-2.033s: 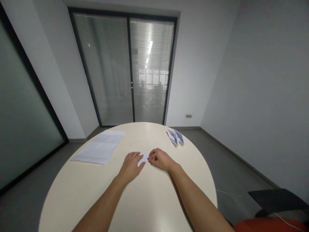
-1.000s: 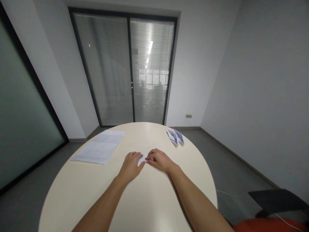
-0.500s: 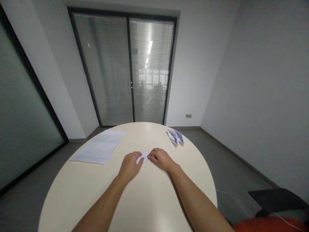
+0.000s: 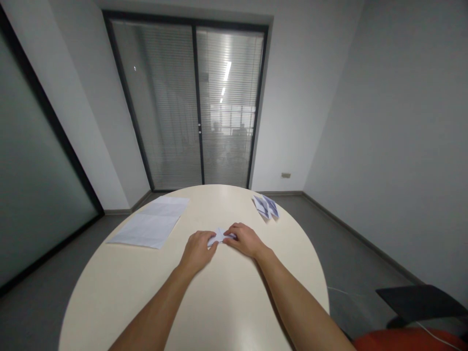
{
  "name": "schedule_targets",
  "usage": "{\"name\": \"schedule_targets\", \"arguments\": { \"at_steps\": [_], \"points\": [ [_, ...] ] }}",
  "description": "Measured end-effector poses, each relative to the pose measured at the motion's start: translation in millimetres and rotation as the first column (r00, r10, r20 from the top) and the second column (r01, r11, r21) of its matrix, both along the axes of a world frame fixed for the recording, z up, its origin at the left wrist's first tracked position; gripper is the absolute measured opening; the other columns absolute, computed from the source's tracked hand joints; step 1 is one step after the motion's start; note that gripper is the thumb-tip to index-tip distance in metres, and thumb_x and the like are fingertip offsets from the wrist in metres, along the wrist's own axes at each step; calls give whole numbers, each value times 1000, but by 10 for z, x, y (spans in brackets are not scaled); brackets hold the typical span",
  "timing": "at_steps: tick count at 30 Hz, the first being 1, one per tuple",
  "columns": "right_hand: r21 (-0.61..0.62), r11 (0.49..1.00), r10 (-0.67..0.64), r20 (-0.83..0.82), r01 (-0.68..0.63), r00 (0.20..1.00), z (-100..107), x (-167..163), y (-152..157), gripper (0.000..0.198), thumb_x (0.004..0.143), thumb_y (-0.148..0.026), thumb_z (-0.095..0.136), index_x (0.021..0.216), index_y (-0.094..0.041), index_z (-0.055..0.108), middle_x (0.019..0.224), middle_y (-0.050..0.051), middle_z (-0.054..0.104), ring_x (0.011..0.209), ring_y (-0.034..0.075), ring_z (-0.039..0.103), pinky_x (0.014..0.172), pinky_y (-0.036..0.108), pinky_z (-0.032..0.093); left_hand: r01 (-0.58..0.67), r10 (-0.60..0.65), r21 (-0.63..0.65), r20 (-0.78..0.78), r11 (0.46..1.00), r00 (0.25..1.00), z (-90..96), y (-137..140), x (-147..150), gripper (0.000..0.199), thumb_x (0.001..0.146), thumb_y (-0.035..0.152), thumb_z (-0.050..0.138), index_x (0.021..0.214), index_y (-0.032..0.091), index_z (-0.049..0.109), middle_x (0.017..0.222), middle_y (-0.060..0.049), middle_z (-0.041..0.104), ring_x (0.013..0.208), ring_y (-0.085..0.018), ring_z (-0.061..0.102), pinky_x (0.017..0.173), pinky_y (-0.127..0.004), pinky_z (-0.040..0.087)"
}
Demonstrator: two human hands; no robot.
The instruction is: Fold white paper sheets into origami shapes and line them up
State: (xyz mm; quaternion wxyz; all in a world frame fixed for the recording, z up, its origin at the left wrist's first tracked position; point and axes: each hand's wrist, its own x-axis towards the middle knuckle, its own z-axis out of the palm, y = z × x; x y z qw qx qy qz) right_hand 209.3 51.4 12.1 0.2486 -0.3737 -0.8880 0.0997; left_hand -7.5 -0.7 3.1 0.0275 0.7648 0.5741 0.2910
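A small folded piece of white paper [image 4: 220, 236] lies between my two hands near the middle of the round table. My left hand [image 4: 198, 249] grips its left end, thumb at the near edge and fingers curled over the far side. At the right end, my right hand [image 4: 244, 239] pinches the paper between thumb and fingers. Both hands rest low at the tabletop. The parts of the paper under my fingers are hidden.
On the left of the cream round table [image 4: 146, 302] lies a large white sheet of paper [image 4: 151, 222] with crease lines. Folded papers with dark printing [image 4: 265, 206] stand near the far right edge. A chair with a red seat [image 4: 405, 339] is at the lower right.
The small folded paper's visible middle has shifted slightly, with a raised point at its far edge. My fingers have moved a little; both hands keep hold of it.
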Motion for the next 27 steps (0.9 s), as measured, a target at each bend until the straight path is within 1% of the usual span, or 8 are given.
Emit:
{"name": "schedule_targets", "arguments": {
  "at_steps": [5,11,18,23,27],
  "points": [
    [2,999,-41,6,41,999,27,-6,-15,32,96,-46,60,107,-20,75,101,8,73,92,20,64,82,29,45,-45,45,2,6,999,999,-7,12,-2,23,92,30,61,110,19,71,109,-8,76,100,-24,67,93,-38,49],
    [-7,998,-56,-5,56,998,88,-23,-46,33,98,-46,58,105,-20,76,98,8,74,88,19,64,79,29,44,-51,50,23,50,998,997,6,23,-20,21,93,29,62,110,20,70,109,-7,75,101,-23,67,94,-36,48],
    [-67,996,-62,-46,59,997,89,-37,-44,32,100,-44,53,106,-23,76,100,6,75,87,18,66,76,26,44,-62,60,25,87,998,994,34,16,-18,21,93,30,61,110,20,68,108,-7,75,99,-23,68,91,-35,49],
    [-82,994,-84,-107,75,991,66,-46,-39,35,102,-44,48,115,-24,73,106,6,76,92,20,68,80,29,47,-92,90,19,108,996,990,19,29,-27,26,93,31,60,117,21,65,112,-8,74,103,-23,68,93,-34,49],
    [-89,995,-71,-183,56,981,72,-56,-51,35,103,-41,47,125,-25,68,113,6,75,94,19,69,85,30,49,-117,117,-7,117,993,986,41,14,-19,30,95,31,58,124,22,60,112,-8,74,102,-22,70,89,-32,50]
  ]
}}
